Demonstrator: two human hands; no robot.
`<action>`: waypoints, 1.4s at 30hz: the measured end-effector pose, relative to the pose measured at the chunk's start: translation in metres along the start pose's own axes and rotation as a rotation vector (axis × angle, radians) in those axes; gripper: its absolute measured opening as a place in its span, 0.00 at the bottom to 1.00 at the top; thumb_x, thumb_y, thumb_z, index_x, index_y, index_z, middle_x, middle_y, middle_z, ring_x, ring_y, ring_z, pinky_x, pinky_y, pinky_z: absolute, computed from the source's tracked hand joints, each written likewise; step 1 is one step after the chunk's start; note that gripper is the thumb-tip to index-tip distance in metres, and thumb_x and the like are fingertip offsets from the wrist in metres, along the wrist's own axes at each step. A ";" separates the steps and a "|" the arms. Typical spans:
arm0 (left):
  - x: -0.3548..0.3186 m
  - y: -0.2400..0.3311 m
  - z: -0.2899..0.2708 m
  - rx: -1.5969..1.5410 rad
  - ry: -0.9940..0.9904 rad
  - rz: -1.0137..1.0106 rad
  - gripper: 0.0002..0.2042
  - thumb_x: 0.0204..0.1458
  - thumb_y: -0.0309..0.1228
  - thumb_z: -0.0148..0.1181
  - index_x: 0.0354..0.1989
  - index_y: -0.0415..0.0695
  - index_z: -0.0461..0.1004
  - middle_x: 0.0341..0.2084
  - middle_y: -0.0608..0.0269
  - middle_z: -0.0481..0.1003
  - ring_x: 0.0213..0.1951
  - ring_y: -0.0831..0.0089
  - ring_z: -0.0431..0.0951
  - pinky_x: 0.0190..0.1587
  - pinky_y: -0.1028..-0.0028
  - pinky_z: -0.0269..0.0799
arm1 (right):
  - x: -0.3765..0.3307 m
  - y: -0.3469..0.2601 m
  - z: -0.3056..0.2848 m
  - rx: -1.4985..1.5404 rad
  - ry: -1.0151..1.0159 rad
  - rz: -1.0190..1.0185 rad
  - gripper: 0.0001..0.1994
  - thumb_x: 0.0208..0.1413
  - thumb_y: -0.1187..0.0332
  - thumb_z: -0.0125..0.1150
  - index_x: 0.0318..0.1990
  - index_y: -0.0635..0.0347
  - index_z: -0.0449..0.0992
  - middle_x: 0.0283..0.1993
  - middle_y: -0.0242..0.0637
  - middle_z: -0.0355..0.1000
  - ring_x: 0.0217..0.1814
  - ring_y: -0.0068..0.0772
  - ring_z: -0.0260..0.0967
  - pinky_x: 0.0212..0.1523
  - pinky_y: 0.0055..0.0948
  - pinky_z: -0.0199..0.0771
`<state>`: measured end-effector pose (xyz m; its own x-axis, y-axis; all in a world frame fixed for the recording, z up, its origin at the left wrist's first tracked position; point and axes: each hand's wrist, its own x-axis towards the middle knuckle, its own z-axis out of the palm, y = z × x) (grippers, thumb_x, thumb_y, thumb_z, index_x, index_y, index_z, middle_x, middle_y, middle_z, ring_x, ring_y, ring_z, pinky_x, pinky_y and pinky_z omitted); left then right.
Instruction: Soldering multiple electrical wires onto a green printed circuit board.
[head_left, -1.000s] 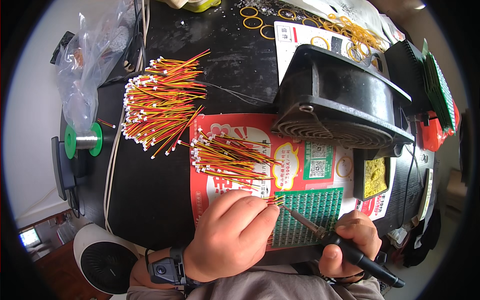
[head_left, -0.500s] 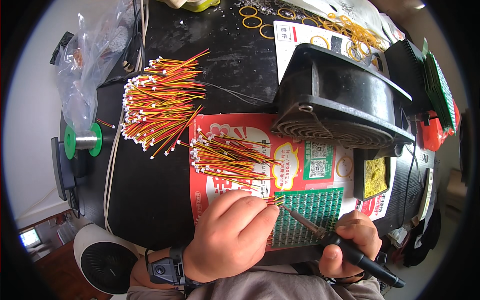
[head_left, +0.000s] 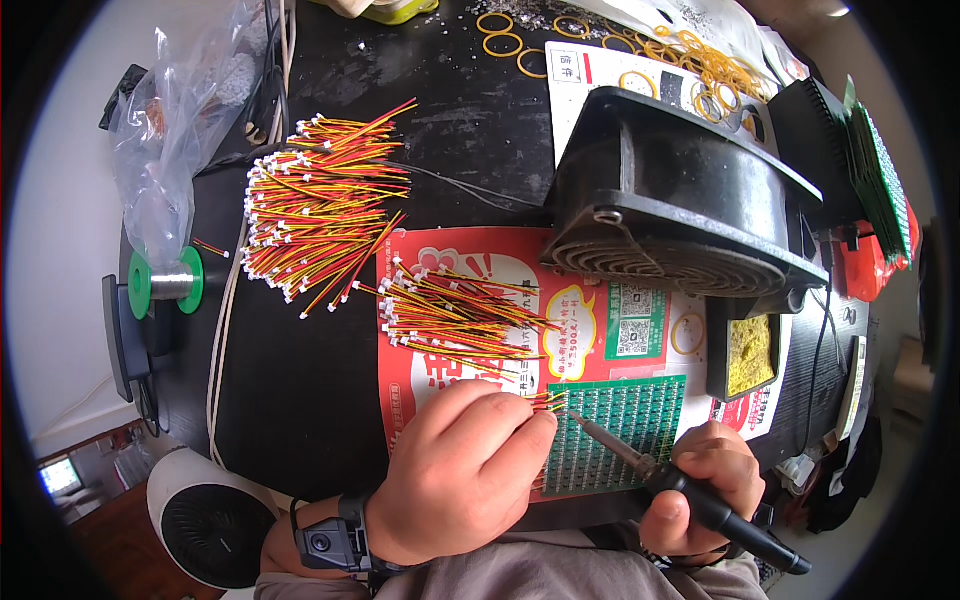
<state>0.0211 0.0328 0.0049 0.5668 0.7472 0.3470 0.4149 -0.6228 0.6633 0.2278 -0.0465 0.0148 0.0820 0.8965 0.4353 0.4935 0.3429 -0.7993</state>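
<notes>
Under my hands lies a green circuit board (head_left: 630, 425) with rows of small parts. My left hand (head_left: 462, 465) is closed in a pinch at its left edge, fingertips on thin wires; most of what they grip is covered by the fingers. Short red, yellow and black wires (head_left: 546, 402) come out beside the fingertips onto the board's top left corner. My right hand (head_left: 722, 470) grips the black handle of a soldering iron (head_left: 643, 463), whose tip reaches the board close to my left fingertips. Beyond lies a small pile of wire leads (head_left: 460, 315) with white connectors.
A larger heap of leads (head_left: 320, 210) lies far left, near a green solder spool (head_left: 165, 281). A black fan (head_left: 680, 200) stands behind the board, beside a yellow sponge (head_left: 750, 352) in a holder. Rubber bands (head_left: 715, 70) lie at the back. Red printed paper (head_left: 400, 400) is underneath.
Almost nothing differs. The view has shifted very slightly; both hands and the soldering iron keep their places at the board's left edge.
</notes>
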 end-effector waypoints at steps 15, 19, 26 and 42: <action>0.000 0.001 0.000 0.005 -0.002 0.005 0.12 0.33 0.15 0.62 0.30 0.36 0.79 0.25 0.59 0.73 0.27 0.61 0.74 0.30 0.67 0.72 | -0.002 -0.001 -0.002 0.026 0.013 0.023 0.20 0.44 0.64 0.74 0.35 0.68 0.69 0.18 0.39 0.68 0.15 0.33 0.66 0.16 0.29 0.65; 0.001 0.001 0.000 0.001 -0.003 0.002 0.12 0.32 0.15 0.62 0.30 0.36 0.79 0.25 0.59 0.73 0.27 0.61 0.74 0.30 0.67 0.72 | -0.001 -0.001 -0.001 -0.001 0.000 0.008 0.20 0.44 0.64 0.74 0.35 0.68 0.69 0.18 0.39 0.68 0.16 0.33 0.66 0.16 0.29 0.65; -0.002 0.000 0.001 0.021 0.011 0.017 0.12 0.32 0.15 0.62 0.30 0.35 0.79 0.25 0.59 0.73 0.27 0.61 0.74 0.30 0.67 0.72 | -0.004 -0.002 -0.004 0.012 0.006 0.014 0.21 0.45 0.63 0.74 0.36 0.67 0.68 0.17 0.38 0.66 0.16 0.32 0.65 0.17 0.29 0.66; 0.008 -0.013 -0.052 0.250 0.185 -0.270 0.07 0.41 0.16 0.61 0.29 0.38 0.77 0.28 0.58 0.73 0.30 0.60 0.74 0.33 0.66 0.70 | -0.007 0.000 -0.005 0.042 0.113 -0.030 0.17 0.49 0.64 0.69 0.36 0.66 0.67 0.19 0.38 0.66 0.17 0.31 0.64 0.19 0.29 0.64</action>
<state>-0.0166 0.0594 0.0336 0.2862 0.9063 0.3111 0.7043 -0.4191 0.5730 0.2311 -0.0545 0.0140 0.1660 0.8492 0.5013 0.4605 0.3828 -0.8009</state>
